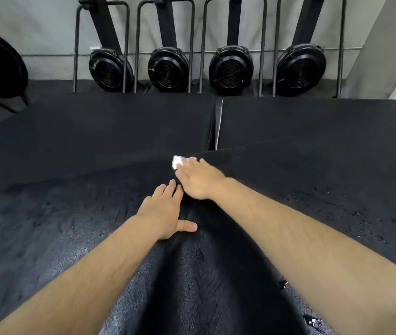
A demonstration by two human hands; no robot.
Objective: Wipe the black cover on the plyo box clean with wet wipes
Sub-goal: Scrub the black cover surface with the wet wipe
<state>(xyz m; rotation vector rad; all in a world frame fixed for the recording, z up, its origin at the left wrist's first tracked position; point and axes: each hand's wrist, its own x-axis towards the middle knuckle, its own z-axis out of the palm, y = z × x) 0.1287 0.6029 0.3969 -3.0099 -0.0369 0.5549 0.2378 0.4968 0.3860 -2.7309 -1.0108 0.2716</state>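
a gym corner, grey wall behind, four rowing machines [168, 68] stood on end along it. in front lies the black cover [71, 226] of the plyo box, with more black pads beyond its far edge. the right hand [199, 180] presses a bunched white wet wipe [176, 162] down at the middle of that far edge, its fingers laid fairly flat over it. the left hand [163, 213] rests flat on the cover just behind, fingers straight, thumb spread, grasping nothing. a wet sheen and droplets show across the near and right parts, so most looks wiped; the duller far-left strip likely remains.
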